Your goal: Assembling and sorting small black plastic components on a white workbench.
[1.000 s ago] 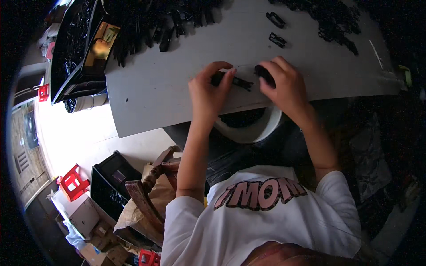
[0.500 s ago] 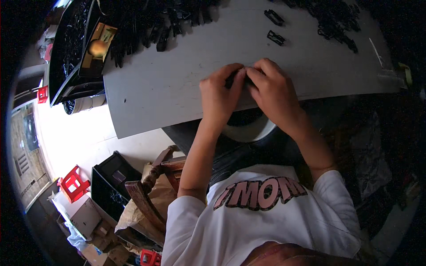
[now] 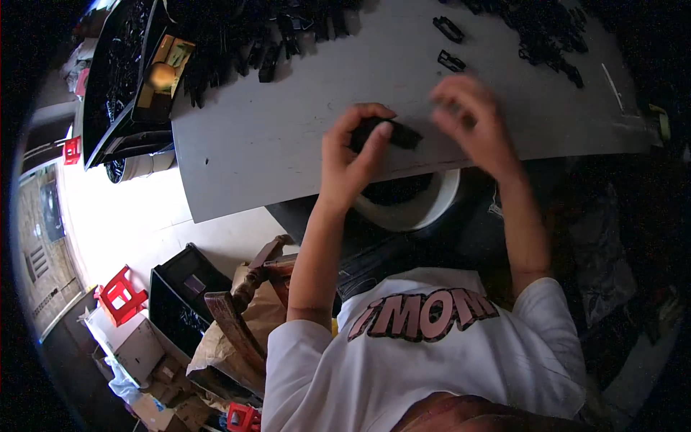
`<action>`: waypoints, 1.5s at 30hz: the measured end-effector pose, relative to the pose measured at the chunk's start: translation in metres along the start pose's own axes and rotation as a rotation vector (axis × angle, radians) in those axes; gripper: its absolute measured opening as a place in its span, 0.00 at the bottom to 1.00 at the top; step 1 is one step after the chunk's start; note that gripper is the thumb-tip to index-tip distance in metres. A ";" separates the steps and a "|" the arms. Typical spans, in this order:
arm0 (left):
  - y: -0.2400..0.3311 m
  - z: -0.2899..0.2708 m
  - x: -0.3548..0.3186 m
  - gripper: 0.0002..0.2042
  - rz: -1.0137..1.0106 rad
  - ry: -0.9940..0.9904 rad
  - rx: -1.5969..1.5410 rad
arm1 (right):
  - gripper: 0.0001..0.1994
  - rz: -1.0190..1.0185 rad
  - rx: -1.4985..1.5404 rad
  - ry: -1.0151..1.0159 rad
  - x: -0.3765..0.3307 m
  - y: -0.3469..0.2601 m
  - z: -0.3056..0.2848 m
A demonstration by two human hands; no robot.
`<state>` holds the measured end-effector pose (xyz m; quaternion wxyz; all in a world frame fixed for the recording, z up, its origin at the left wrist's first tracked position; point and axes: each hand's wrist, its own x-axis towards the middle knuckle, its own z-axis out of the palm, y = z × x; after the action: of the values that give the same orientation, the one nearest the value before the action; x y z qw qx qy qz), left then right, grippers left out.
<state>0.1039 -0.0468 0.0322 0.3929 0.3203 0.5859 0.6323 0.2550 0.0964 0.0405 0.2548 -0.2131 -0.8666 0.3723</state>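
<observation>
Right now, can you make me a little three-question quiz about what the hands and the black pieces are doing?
1. True or false: the left hand grips a black plastic part.
2. What lies under the table edge? A) a white bucket B) a green ball C) a blue shoe
3. Fill in: the right hand is blurred and hovers above the ____ table.

Key: 1 true. 2 A. 3 grey. Two loose black clips lie farther back, near a pile of black parts.

Small black plastic part [image 3: 389, 134], lying flat, near table edge
</observation>
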 end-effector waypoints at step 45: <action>-0.001 -0.031 0.001 0.12 0.181 0.095 0.515 | 0.14 -0.218 -0.483 -0.078 0.052 0.030 -0.011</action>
<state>0.0770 -0.0605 0.0274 0.2122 0.4307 0.7141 0.5094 0.2268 0.1506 0.0391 0.2015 -0.1587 -0.9574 0.1328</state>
